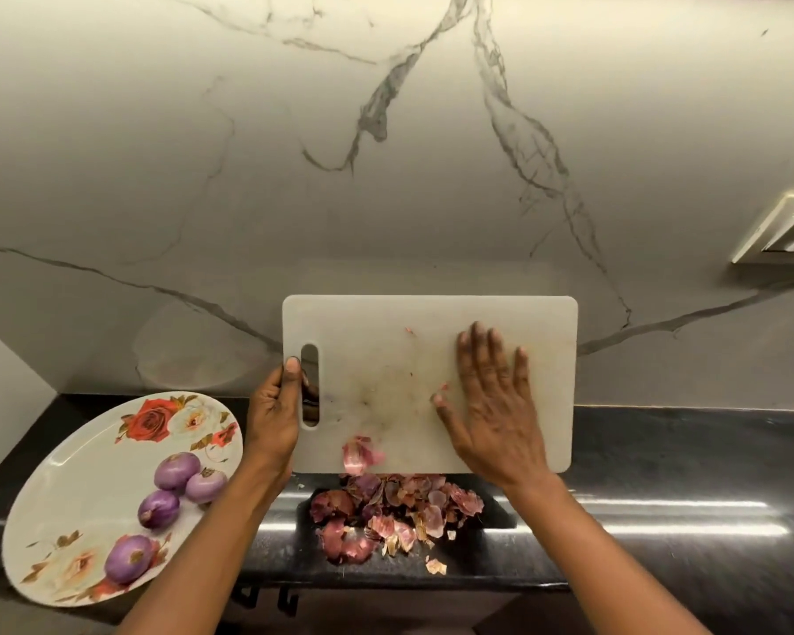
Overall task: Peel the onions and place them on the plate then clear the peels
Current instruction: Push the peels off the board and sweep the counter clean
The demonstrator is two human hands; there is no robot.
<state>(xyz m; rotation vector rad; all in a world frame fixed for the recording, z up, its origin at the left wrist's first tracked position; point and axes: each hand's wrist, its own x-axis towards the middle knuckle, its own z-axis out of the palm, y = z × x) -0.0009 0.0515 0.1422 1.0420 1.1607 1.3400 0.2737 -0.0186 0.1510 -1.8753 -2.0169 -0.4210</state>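
A white cutting board (386, 332) is tilted up above the dark counter. My left hand (273, 414) grips it by the slotted handle at its left edge. My right hand (491, 401) lies flat on the board's face with its fingers straight. One onion peel (358, 453) slides at the board's lower edge. A heap of reddish onion peels (386, 515) lies on the counter just below the board. At the left, a white oval plate (65, 488) with rose prints holds several peeled purple onions (177, 472).
The dark counter (661, 497) runs left to right, with its front edge near the bottom. A marble wall (386, 153) rises behind it. A switch plate (789, 231) sits on the wall at the right. The plate hangs slightly over the counter's front edge.
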